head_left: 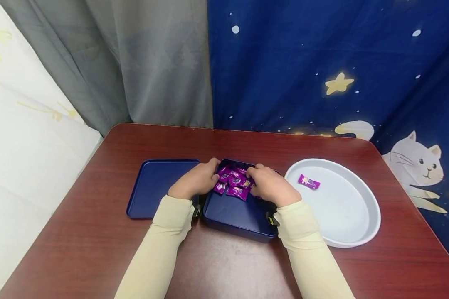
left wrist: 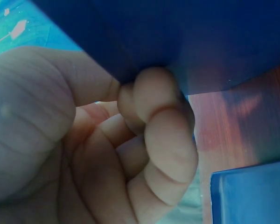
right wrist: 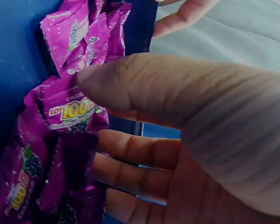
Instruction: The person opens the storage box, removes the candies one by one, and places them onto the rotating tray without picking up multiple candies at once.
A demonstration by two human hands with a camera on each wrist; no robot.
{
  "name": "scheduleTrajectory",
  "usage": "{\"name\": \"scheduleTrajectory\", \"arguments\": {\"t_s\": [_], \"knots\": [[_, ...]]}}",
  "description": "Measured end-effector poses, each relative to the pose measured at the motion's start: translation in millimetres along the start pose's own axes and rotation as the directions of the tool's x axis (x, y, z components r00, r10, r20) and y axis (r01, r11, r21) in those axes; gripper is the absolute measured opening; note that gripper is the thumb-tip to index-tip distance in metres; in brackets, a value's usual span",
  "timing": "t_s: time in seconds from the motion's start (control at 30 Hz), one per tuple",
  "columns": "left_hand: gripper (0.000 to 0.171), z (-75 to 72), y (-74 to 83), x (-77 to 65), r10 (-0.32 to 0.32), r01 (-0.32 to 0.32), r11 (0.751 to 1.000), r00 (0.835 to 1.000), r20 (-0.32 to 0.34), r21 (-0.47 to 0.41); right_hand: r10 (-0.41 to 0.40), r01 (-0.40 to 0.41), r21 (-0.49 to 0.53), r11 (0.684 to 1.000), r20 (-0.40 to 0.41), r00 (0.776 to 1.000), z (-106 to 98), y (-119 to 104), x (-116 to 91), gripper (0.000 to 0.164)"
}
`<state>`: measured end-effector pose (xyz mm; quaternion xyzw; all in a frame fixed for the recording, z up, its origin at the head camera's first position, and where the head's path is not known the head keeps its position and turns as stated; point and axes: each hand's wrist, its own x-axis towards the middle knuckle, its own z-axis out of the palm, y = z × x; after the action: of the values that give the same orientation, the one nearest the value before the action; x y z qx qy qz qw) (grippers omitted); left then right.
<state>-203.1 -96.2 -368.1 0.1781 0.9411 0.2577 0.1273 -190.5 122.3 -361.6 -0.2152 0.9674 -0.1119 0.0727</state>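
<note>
In the head view a dark blue box [head_left: 233,218] stands on the table with several purple wrapped candies [head_left: 236,192] piled in its far half. My left hand [head_left: 195,179] grips its left wall. Curled fingertips [left wrist: 156,88] meet the blue wall in the left wrist view. Over the right side reaches my right hand [head_left: 273,185]. Its thumb lies against a candy [right wrist: 67,109] in the right wrist view, while the other fingers, nearly straight, touch the pile's edge. Part of the pile is hidden by this hand.
A blue lid [head_left: 157,187] lies flat on the left, partly behind the left hand. On the right, a round white tray [head_left: 346,211] carries one purple candy [head_left: 309,182]. The reddish-brown table [head_left: 97,249] ends at curtains [head_left: 164,62] behind.
</note>
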Motion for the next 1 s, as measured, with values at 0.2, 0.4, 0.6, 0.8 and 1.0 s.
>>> {"name": "scheduleTrajectory", "arguments": {"t_s": [0.2, 0.4, 0.6, 0.8, 1.0], "knots": [[0.045, 0.0, 0.5, 0.0, 0.003, -0.003, 1.0, 1.0, 0.0, 0.004, 0.005, -0.005, -0.01, 1.0, 0.005, 1.0, 2.2, 0.1, 0.6, 0.036], [0.044, 0.5, 0.2, 1.1, 0.001, -0.001, 1.0, 1.0, 0.0, 0.015, -0.005, 0.006, -0.062, 0.998, 0.021, 1.0, 5.4, 1.2, 0.7, 0.029], [0.044, 0.5, 0.2, 1.2, -0.006, 0.006, 1.0, 1.0, 0.0, 0.018, -0.031, 0.032, -0.098, 0.995, 0.011, 0.999, 8.1, 1.8, 1.2, 0.015], [0.044, 0.4, 0.1, 1.2, -0.01, 0.01, 1.0, 1.0, 0.0, 0.017, -0.046, 0.045, -0.099, 0.994, -0.01, 0.999, 8.6, 2.3, 1.9, 0.012], [0.044, 0.3, -0.1, 1.3, -0.006, 0.006, 1.0, 1.0, 0.001, 0.016, -0.06, 0.058, -0.078, 0.995, -0.024, 0.998, 7.6, 2.3, 1.7, 0.011]]}}
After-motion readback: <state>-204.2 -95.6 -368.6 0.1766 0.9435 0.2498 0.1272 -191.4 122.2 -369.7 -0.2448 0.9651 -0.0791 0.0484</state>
